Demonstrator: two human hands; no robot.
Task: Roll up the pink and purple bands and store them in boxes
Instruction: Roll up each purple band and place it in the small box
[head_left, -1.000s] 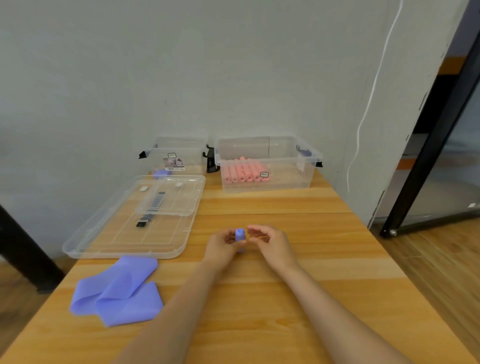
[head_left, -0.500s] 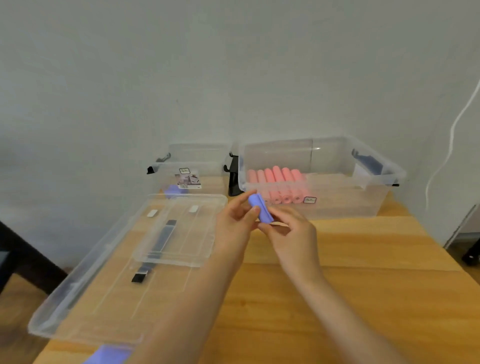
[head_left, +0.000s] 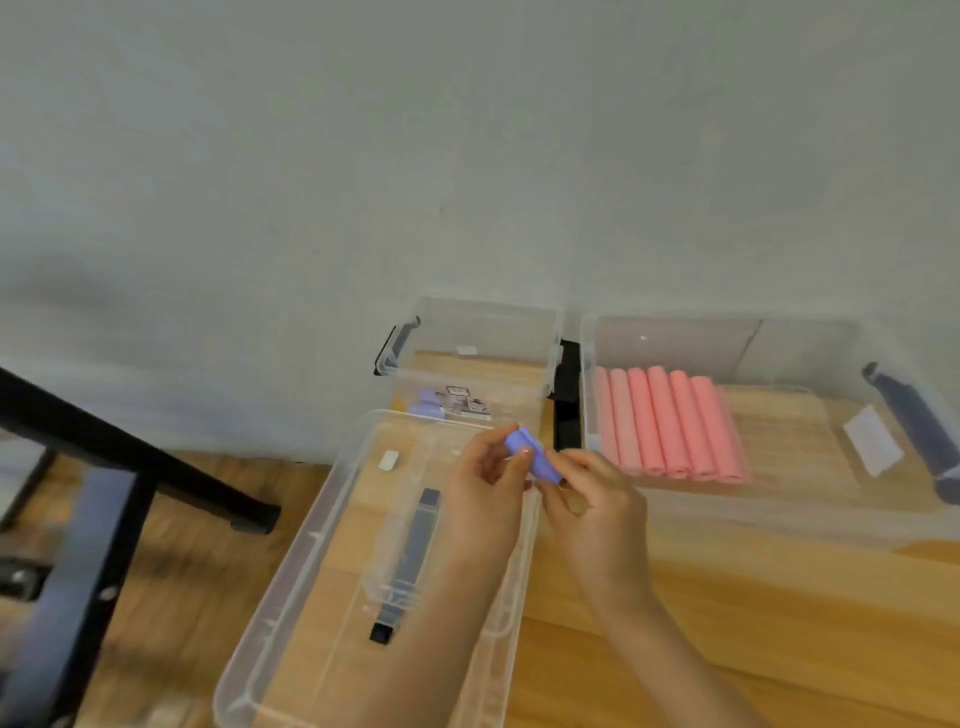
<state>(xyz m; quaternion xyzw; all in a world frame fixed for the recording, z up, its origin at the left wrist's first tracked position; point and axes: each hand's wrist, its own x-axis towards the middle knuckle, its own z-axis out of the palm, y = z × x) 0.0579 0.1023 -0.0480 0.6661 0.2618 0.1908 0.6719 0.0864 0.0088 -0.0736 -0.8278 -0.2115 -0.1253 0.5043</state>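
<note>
Fingers (head_left: 521, 457) with purple roll (head_left: 535, 457) now nearer small box (head_left: 470, 332).

Purple band (head_left: 532, 457): tightly rolled, tilted, at frame centre. Second purple roll (head_left: 426, 402): lying inside small clear box (head_left: 475, 364), upper centre. Six pink rolls (head_left: 670, 423): side by side in large clear box (head_left: 769, 426), right.

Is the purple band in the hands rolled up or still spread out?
Rolled up: the purple band is a short tight cylinder, pinched between the left hand and right hand.
</note>
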